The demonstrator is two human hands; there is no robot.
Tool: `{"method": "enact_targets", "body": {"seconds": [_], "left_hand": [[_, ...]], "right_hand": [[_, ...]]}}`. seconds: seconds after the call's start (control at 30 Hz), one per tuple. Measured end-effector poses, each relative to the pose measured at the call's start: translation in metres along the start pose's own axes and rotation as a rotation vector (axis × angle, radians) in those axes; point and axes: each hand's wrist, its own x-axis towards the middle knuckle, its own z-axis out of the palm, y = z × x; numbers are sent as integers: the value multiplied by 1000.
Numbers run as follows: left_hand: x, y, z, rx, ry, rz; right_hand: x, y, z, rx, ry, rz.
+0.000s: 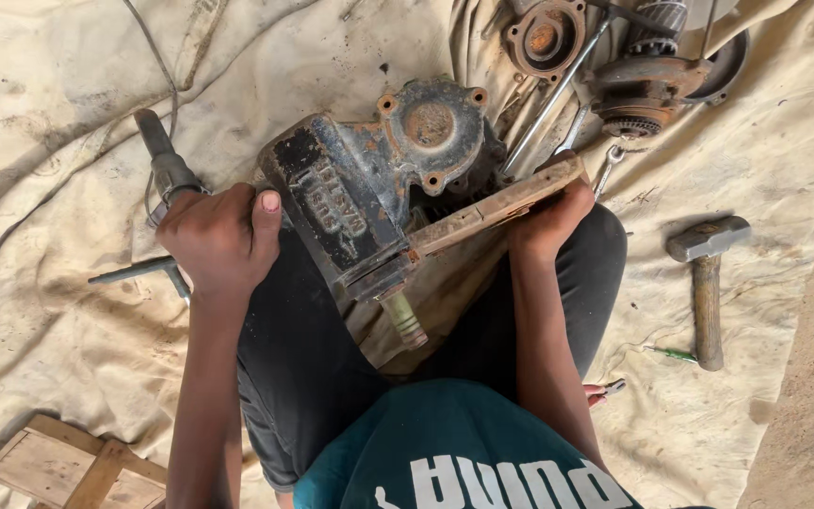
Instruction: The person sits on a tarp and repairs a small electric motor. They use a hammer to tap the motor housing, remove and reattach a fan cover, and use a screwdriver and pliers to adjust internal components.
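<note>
A heavy rusty cast-metal housing [369, 179] with a round bolted cover rests between my knees on the cloth, a short pale shaft [404, 320] sticking out toward me. My left hand [221, 238] is closed around a dark tool handle [164, 160] at the housing's left side. My right hand [548, 219] grips the end of a flat rusty bar [492, 209] that runs from the housing's lower end up to the right.
A dirty canvas sheet [68, 113] covers the ground. A hammer [706, 283] lies at the right, with a green screwdriver [668, 353] and pliers [605, 389] nearer me. Rusty flanges, gears, a long rod and wrenches [605, 75] lie beyond. A wooden frame [68, 467] sits at bottom left.
</note>
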Motion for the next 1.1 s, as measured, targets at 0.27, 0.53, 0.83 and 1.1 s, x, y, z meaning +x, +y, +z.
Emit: {"method": "enact_targets", "body": {"seconds": [0.27,0.53,0.83,1.1], "left_hand": [[-83,21,-13,31,46,-13],[-14,-65,46,-134,38,99],[4,-54,54,-213,247,-308],[-28,33,8,-1587,86,-1042]], "right_hand": [[-8,0,-19,68,-107,15],[-16,0,3,-139,-168,-56],[-23,3,9,-187,-29,147],[-31,-101,61,-561,-367,-476]]}}
